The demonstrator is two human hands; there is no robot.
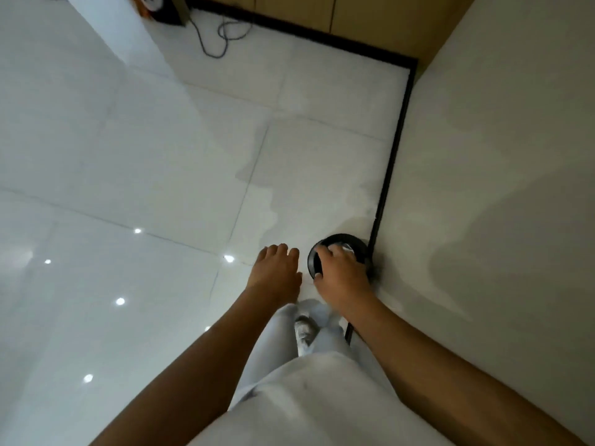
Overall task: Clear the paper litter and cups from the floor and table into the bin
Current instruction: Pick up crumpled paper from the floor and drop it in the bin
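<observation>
A round black bin (360, 244) stands on the white tiled floor against the right wall. My right hand (341, 272) hovers palm down over its mouth, thumb and forefinger spread along the left rim. Something pale and crumpled (349, 249) shows just past its fingertips inside the bin; whether the fingers still touch it I cannot tell. My left hand (277, 268) hangs to the left of the bin, fingers relaxed and holding nothing. The hand hides most of the bin's inside.
A cream wall (499, 188) with a black skirting strip (391, 169) runs along the right. A grey cable (222, 33) and a black and orange device (161, 8) lie at the far end. My pale-trousered legs and a shoe (304, 333) are below the hands.
</observation>
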